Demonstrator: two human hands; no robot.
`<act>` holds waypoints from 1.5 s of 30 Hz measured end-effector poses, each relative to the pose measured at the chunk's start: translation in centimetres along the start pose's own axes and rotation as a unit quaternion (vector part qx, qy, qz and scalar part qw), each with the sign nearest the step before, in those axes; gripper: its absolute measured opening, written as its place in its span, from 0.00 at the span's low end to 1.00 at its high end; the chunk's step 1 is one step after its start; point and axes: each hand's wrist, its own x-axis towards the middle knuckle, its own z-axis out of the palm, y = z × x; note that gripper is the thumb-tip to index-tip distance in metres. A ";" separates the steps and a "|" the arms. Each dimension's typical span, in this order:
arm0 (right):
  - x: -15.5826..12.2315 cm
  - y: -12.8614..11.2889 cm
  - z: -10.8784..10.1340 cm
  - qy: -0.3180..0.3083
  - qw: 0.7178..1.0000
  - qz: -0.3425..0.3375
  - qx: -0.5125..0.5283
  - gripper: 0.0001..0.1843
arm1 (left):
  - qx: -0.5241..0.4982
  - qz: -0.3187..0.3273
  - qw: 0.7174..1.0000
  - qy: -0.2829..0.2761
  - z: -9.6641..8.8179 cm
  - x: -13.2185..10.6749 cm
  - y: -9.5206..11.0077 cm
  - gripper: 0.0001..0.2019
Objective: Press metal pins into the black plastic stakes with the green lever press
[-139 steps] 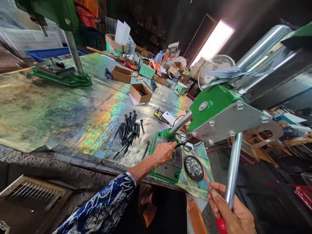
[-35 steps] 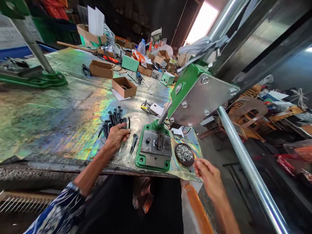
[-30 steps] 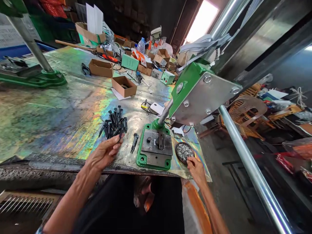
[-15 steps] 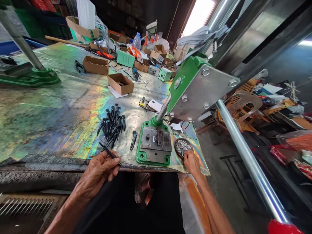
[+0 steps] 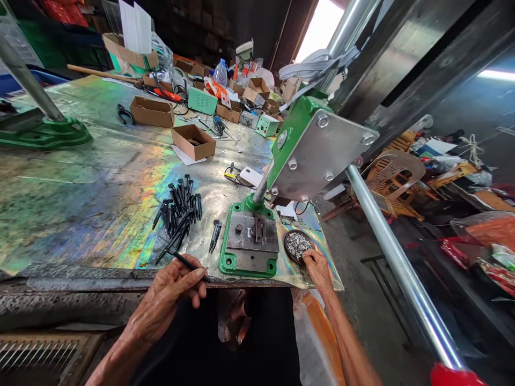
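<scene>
My left hand (image 5: 177, 284) is closed on a slim black plastic stake (image 5: 185, 262), pinched between thumb and fingers at the table's front edge. My right hand (image 5: 317, 268) reaches to a round dark dish (image 5: 286, 247) full of small silvery metal pieces (image 5: 298, 244). Its fingertips are pinched together at the dish's right side; whether a piece is between them is too small to see. Between the hands stands a green hand press (image 5: 225, 254) with a steel plate and small fixture (image 5: 259, 231). Left of it lie two black stakes (image 5: 215, 236) and a heap of similar stakes (image 5: 177, 209).
The press's upper block (image 5: 317, 153) overhangs its base, with a long steel lever (image 5: 398, 262) slanting down right to a red grip (image 5: 450, 375). Cardboard boxes (image 5: 193, 142), pliers (image 5: 124, 114) and a green device (image 5: 202, 101) sit farther back. A chair (image 5: 398, 166) is at right.
The view has shifted slightly. My left hand has moved a little right and down with the stake, now nearer the press. My right hand remains at the dish, fingertips still pinched.
</scene>
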 end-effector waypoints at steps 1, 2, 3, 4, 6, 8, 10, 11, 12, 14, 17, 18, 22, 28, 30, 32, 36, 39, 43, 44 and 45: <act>0.0 0.0 0.0 0.001 1.000 0.007 0.019 0.14 | 0.005 0.001 1.000 -0.003 0.1 0.0 -0.1 0.16; 0.0 -0.1 0.0 0.003 0.999 0.013 0.037 0.14 | 0.009 0.005 1.000 -0.005 0.2 0.0 -0.1 0.16; -0.1 -0.1 0.0 0.006 0.998 0.019 0.055 0.14 | 0.011 0.012 1.000 -0.005 0.3 0.0 -0.2 0.15; -0.2 -0.3 0.0 0.010 0.997 0.024 0.074 0.14 | 0.010 0.020 1.000 -0.002 0.5 0.1 -0.2 0.15; -0.7 -0.9 0.0 0.016 0.993 0.030 0.112 0.15 | 0.000 0.032 0.999 0.005 1.0 0.1 -0.2 0.15; -1.6 -2.1 0.2 0.014 0.988 0.027 0.153 0.16 | -0.014 0.030 0.999 0.003 1.7 0.0 -0.1 0.15; -2.9 -3.8 0.5 -0.001 0.981 0.017 0.193 0.15 | -0.032 0.023 0.999 -0.009 2.5 0.0 0.1 0.15; -3.7 -4.9 0.7 -0.015 0.977 0.009 0.211 0.15 | -0.042 0.021 0.999 -0.017 2.9 -0.1 0.1 0.16; -4.4 -6.0 1.0 -0.032 0.974 0.001 0.226 0.14 | -0.051 0.023 0.998 -0.023 3.2 -0.1 0.2 0.16; -5.9 -8.3 1.5 -0.071 0.967 -0.019 0.245 0.13 | -0.057 0.030 0.997 -0.035 3.9 -0.1 0.2 0.16; -7.8 -11.8 2.0 -0.137 0.959 -0.052 0.244 0.11 | -0.028 0.037 0.997 -0.057 4.8 -0.1 0.1 0.15; -8.3 -12.9 2.1 -0.158 0.957 -0.069 0.235 0.10 | -0.014 0.036 0.997 -0.063 5.2 0.0 0.1 0.15; -9.7 -16.3 2.3 -0.204 0.951 -0.169 0.162 0.09 | 0.032 0.027 0.996 -0.073 6.3 0.0 0.2 0.15; -10.7 -17.7 2.8 -0.208 0.946 -0.220 0.111 0.10 | 0.066 0.037 0.994 -0.080 6.5 0.0 -0.1 0.12; -10.8 -17.6 2.8 -0.216 0.945 -0.218 0.114 0.10 | 0.070 0.041 0.993 -0.085 6.2 0.0 -0.3 0.12; -10.8 -17.5 2.9 -0.227 0.943 -0.213 0.115 0.09 | 0.079 0.044 0.992 -0.091 6.0 -0.1 -0.4 0.12; -10.8 -17.4 2.8 -0.249 0.939 -0.204 0.119 0.09 | 0.092 0.051 0.989 -0.101 5.9 -0.3 -0.5 0.11; -10.8 -17.6 2.9 -0.243 0.939 -0.207 0.130 0.09 | 0.086 0.053 0.990 -0.103 5.9 -0.5 -0.3 0.10; -11.3 -17.8 3.7 -0.198 0.949 -0.183 0.164 0.09 | 0.041 0.028 0.995 -0.084 6.1 -0.5 -0.6 0.12; -11.5 -17.9 4.0 -0.180 0.952 -0.173 0.175 0.08 | 0.028 0.025 0.996 -0.079 6.2 -0.4 -0.8 0.12; -11.7 -18.0 4.4 -0.160 0.956 -0.163 0.186 0.09 | 0.014 0.023 0.997 -0.074 6.2 -0.3 -1.0 0.13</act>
